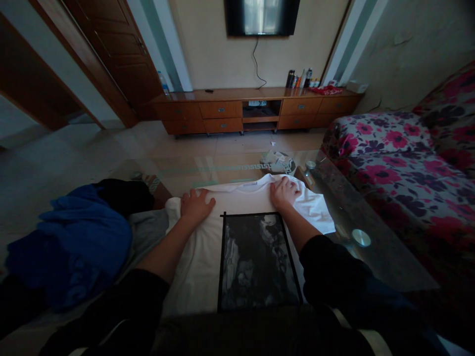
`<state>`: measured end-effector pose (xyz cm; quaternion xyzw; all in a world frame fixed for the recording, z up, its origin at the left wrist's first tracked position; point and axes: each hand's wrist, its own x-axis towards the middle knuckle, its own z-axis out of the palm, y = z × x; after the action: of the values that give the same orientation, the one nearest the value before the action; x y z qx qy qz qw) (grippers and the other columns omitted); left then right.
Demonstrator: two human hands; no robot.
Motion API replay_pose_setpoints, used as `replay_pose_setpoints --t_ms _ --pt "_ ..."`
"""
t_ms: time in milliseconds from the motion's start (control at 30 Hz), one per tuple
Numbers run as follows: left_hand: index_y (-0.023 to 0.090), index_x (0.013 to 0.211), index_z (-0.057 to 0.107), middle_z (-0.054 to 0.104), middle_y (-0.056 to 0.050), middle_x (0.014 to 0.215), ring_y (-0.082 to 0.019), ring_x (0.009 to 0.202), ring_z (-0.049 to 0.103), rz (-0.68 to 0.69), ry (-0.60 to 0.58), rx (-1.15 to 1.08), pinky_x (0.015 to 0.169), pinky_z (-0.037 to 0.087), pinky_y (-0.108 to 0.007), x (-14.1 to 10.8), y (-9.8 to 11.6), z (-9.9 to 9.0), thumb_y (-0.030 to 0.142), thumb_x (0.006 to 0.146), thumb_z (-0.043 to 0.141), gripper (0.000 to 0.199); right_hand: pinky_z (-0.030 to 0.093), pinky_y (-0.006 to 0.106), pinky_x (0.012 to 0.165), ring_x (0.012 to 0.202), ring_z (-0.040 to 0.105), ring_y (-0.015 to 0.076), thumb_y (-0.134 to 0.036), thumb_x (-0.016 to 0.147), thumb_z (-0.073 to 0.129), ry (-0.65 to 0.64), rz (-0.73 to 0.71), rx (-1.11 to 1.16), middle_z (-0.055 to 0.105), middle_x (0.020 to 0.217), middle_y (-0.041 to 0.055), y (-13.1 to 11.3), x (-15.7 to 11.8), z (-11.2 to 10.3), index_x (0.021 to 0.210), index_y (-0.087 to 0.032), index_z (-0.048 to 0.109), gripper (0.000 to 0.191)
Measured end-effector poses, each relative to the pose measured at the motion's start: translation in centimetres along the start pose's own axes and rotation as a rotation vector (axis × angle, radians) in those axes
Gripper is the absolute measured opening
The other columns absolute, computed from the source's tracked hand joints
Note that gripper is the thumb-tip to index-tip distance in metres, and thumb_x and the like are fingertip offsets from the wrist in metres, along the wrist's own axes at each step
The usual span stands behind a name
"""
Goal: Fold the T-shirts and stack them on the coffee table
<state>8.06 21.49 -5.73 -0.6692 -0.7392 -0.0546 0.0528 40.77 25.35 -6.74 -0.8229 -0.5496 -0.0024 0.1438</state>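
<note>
A white T-shirt (241,200) with a dark framed print lies spread on a glass table, its collar pointing away from me. On the shirt's upper left part rests my left hand (196,206), fingers spread and palm down. My right hand (285,194) lies on the upper right part beside the collar, its fingers slightly bent and apart on the cloth. The right sleeve of the shirt spreads out beyond my right hand. Nothing shows gripped in either hand.
Blue clothing (85,237) and black clothing (124,197) are heaped at the left. The glass table (386,257) extends right, near a flowered sofa (393,163). Beyond stand a wooden cabinet (222,109) with bottles (297,80) and a wall-mounted television (262,17).
</note>
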Motion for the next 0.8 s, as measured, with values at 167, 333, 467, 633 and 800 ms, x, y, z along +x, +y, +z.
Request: replay_pose_setpoints --t_ms 167,333,467,633,800 --pt "0.027 0.154 0.044 0.057 -0.014 0.142 -0.034 0.125 0.05 0.294 0.008 -0.105 0.099 0.044 -0.049 0.8 2.8 0.4 0.03 0.098 0.039 0.056 0.033 0.056 0.103 0.126 0.042 0.0345 -0.04 0.104 0.025 0.024 -0.16 -0.027 0.049 0.142 0.0208 -0.3 0.0 0.0 0.14 -0.018 0.055 0.052" --pt "0.03 0.159 0.037 0.042 -0.006 0.161 -0.036 0.13 0.047 0.187 -0.022 -0.171 0.102 0.042 -0.054 2.6 2.7 1.6 0.033 0.099 0.036 0.06 0.031 0.058 0.104 0.131 0.036 0.0353 -0.048 0.104 0.025 -0.059 -0.216 -0.103 0.041 0.153 0.0143 0.1 0.3 0.0 0.155 -0.029 0.041 0.057" --pt "0.011 0.156 0.04 0.043 -0.017 0.16 -0.038 0.138 0.043 0.101 -0.043 -0.151 0.112 0.035 -0.053 3.7 1.0 2.1 0.041 0.096 0.041 0.067 0.028 0.062 0.106 0.137 0.03 0.0376 -0.059 0.103 0.021 -0.099 -0.203 -0.132 0.029 0.163 0.0109 -0.2 0.3 -0.2 0.163 -0.036 0.022 0.065" --pt "0.014 0.149 0.049 0.057 -0.013 0.147 -0.032 0.132 0.05 0.142 0.03 -0.182 0.112 0.038 -0.044 2.1 -0.7 -0.7 0.034 0.091 0.048 0.061 0.031 0.059 0.105 0.136 0.033 0.0383 -0.055 0.103 0.017 -0.055 -0.151 -0.074 0.032 0.161 0.0182 -0.8 -0.6 -1.3 0.162 -0.024 0.026 0.068" --pt "0.02 0.129 0.063 0.063 -0.011 0.131 -0.031 0.127 0.052 0.071 0.191 -0.188 0.112 0.038 -0.044 -1.6 -4.4 -5.1 0.035 0.09 0.052 0.044 0.028 0.059 0.109 0.129 0.044 0.0371 -0.041 0.104 0.017 -0.053 -0.193 -0.039 0.051 0.143 0.0233 -0.8 -1.8 -2.7 0.141 -0.012 0.056 0.06"
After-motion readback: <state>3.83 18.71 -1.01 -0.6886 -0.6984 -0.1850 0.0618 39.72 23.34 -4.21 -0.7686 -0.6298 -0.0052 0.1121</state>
